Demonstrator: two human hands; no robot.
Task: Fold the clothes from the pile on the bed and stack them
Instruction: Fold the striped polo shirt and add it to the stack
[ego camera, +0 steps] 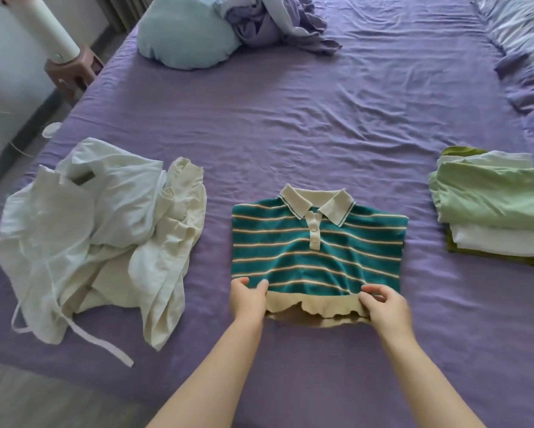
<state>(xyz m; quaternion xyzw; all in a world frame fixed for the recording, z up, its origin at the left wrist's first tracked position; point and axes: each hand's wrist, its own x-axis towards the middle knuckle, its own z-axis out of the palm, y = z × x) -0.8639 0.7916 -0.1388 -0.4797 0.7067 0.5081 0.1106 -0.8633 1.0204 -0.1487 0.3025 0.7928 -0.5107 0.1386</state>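
Head view shows the left hand (pixel 247 299) and the right hand (pixel 383 304) each pinching the bottom edge of a striped shirt (pixel 318 245). Both hands are closed on its tan hem. The shirt lies flat on the purple bed (pixel 321 125), stretching away from the fingers, collar at the far end. Its sleeves look tucked under already, so I think this shirt is about half folded.

Off past the right hand sits a neat stack (pixel 491 205) of green and white folded clothes. That part is done.

Off past the left hand lies a messy pile (pixel 98 239) of white and cream clothes, not folded yet. It looks like several pieces, so a good bit of work is left.
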